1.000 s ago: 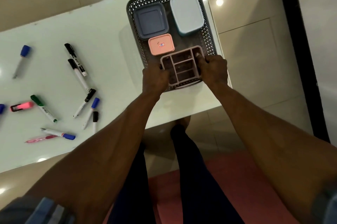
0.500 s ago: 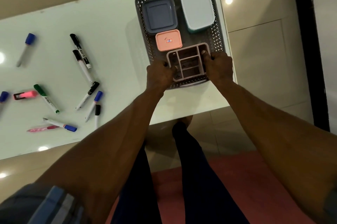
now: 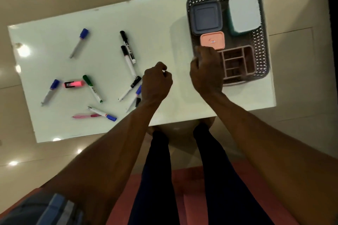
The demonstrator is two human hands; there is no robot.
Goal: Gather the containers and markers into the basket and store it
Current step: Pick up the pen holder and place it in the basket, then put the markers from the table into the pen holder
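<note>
Now we turn to the markers (image 3: 128, 54), scattered on the table (image 3: 164, 29) just left of our left hand (image 3: 155, 85), whose empty fingers curl loosely together. Our right hand (image 3: 204, 73) hovers at the basket (image 3: 263, 41), fingers bent, holding nothing we can see. We should gather several at once. Marker lettering is unreadable.

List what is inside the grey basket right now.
The basket holds a blue-grey lidded container, a white-lidded teal one, a small pink one and a pink divided organiser. The right hand covers the organiser's left end; lids hide the contents.
</note>
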